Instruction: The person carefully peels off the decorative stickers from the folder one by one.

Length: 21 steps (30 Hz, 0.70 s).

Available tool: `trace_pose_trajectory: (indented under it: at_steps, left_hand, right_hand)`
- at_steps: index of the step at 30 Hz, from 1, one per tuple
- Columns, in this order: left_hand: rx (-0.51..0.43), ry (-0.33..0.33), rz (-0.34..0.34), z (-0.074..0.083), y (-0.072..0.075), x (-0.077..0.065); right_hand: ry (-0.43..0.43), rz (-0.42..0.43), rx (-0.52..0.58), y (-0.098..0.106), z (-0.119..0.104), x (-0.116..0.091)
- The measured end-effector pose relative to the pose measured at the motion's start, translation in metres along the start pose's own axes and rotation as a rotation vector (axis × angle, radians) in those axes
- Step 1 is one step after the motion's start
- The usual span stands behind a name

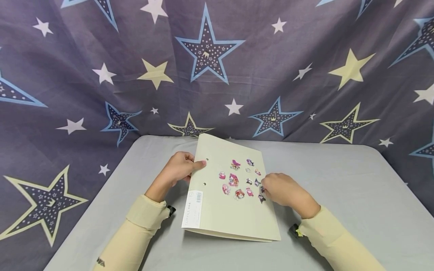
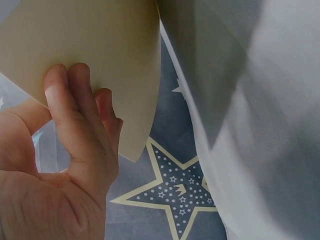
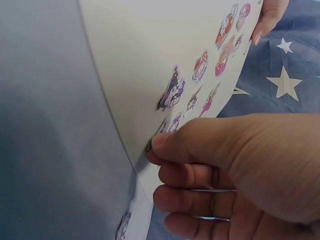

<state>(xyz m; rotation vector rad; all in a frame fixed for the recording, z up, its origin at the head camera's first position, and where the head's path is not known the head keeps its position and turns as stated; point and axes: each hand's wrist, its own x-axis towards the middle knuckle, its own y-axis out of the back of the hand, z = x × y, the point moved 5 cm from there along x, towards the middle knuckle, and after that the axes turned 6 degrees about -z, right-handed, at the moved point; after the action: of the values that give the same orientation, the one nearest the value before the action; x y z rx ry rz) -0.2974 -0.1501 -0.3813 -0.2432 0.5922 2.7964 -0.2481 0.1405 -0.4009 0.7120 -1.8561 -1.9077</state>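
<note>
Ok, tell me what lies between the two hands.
In the head view, the cream folder spans from the left hand to the right hand, with a cluster of stickers on it.

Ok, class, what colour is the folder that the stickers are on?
The folder is pale cream; it shows best in the head view.

One head cam sitting back, two wrist cams right up close
Head looks forward and down across the counter (image 1: 342, 180); left wrist peers past the left hand (image 2: 85, 155) at the clip file folder (image 2: 120, 50); right wrist is tight on the stickers (image 3: 175, 91), which head sees too.
</note>
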Motion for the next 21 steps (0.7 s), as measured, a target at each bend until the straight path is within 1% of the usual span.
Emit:
trace_pose_trajectory:
  at_steps: [8, 21]
  left_hand:
    - [-0.001, 0.004, -0.003, 0.0002, -0.0006, -0.0001]
    - [-0.012, -0.002, 0.004, 0.0, 0.0006, 0.0006]
  right_hand:
    - [0.005, -0.036, 0.035, -0.0016, 0.0017, 0.0004]
    - [0.003, -0.033, 0.034, -0.0019, 0.0061, 0.002]
